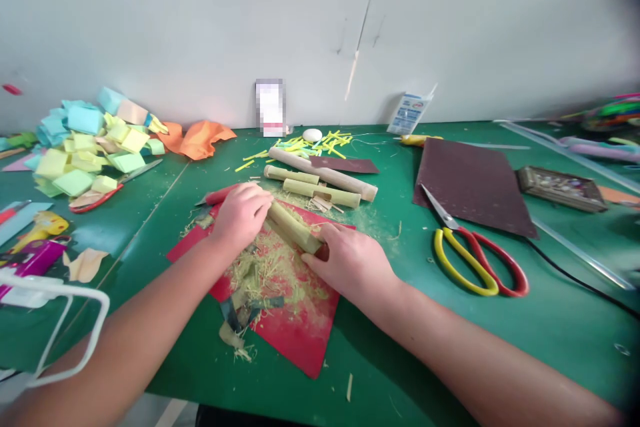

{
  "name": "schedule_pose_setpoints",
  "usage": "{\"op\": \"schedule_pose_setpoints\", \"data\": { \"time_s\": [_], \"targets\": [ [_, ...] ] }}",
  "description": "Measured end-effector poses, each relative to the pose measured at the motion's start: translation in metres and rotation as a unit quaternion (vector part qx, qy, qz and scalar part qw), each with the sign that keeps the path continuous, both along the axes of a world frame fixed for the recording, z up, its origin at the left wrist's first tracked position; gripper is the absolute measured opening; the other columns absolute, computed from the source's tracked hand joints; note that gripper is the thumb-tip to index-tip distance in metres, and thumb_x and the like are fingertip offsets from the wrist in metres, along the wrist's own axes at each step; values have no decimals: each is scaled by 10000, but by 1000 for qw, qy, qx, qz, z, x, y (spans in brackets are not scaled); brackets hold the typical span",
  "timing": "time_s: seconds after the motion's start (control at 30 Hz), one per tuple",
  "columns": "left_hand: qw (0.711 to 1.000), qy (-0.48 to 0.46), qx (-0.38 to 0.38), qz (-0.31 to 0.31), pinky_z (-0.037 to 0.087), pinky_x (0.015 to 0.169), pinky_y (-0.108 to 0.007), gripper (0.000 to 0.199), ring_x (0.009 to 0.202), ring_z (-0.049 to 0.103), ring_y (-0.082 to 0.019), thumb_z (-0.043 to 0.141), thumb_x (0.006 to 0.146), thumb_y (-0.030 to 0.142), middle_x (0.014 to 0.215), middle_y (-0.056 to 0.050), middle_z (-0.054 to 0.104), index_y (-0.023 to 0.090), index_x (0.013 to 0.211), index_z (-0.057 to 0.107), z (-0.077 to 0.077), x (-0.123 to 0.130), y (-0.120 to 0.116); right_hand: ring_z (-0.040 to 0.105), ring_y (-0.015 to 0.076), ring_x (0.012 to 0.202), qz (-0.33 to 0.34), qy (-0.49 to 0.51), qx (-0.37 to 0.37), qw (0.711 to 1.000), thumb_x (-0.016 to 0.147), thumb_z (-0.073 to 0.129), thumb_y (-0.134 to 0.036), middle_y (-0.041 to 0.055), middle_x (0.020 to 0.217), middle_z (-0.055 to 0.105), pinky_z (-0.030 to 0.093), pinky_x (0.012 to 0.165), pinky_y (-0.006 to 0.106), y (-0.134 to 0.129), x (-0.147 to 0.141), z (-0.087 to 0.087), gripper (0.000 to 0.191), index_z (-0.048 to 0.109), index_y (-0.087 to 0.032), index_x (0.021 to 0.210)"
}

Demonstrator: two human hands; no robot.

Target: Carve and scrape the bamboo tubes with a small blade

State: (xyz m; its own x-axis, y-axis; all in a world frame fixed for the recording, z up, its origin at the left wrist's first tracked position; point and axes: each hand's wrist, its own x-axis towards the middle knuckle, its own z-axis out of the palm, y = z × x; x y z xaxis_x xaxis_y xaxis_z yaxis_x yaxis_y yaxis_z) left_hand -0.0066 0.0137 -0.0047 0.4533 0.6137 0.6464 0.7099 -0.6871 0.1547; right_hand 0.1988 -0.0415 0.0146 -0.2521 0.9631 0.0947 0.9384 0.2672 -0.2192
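A pale green bamboo tube (293,227) is held at a slant above a red sheet (305,340). My left hand (244,210) is closed around its far left end, and my right hand (350,255) grips its near right end. Fibrous shavings and dust (270,267) cover much of the sheet, with dark scraps (243,310) at its left edge. Just beyond the hands lie two shorter bamboo pieces, one notched (345,197), the other beside it (290,175). Behind them rests a longer pale stick (345,179). A red handle (220,195) pokes out beside my left hand.
Scissors (465,240) with yellow and red handles lie at right, against a dark brown sheet (465,177). Folded paper pieces (85,147) pile up at left, near a purple object (37,260) and a white frame (100,327). Yellow strips (330,143) lie at the back.
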Motion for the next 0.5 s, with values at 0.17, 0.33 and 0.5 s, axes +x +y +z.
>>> {"op": "schedule_pose_setpoints", "data": {
  "time_s": [0.17, 0.33, 0.5],
  "targets": [
    [994, 1, -65, -87, 520, 892, -398, 205, 1008, 593, -212, 501, 922, 156, 1005, -84, 686, 162, 1032, 674, 0, 18, -21, 621, 180, 687, 14, -3, 5, 1000, 777, 623, -382, 19, 751, 665, 284, 540, 281, 0, 0, -1, 184, 557, -210, 791],
    [999, 0, -29, -31, 504, 888, -438, 195, 954, 597, -215, 497, 920, 152, 929, -66, 699, 178, 929, 689, 4, 17, -24, 613, 182, 669, -3, 2, -4, 1000, 747, 653, -418, 16, 712, 652, 278, 533, 281, 1, 1, -1, 232, 540, -216, 735],
    [989, 34, -68, -125, 484, 935, -399, 183, 1031, 577, -209, 519, 908, 141, 1001, -58, 690, 177, 984, 682, 6, 22, -29, 609, 169, 672, 11, 10, -1, 1000, 775, 616, -338, 10, 736, 657, 283, 539, 274, 0, 2, -2, 144, 546, -212, 770]
  ]
}}
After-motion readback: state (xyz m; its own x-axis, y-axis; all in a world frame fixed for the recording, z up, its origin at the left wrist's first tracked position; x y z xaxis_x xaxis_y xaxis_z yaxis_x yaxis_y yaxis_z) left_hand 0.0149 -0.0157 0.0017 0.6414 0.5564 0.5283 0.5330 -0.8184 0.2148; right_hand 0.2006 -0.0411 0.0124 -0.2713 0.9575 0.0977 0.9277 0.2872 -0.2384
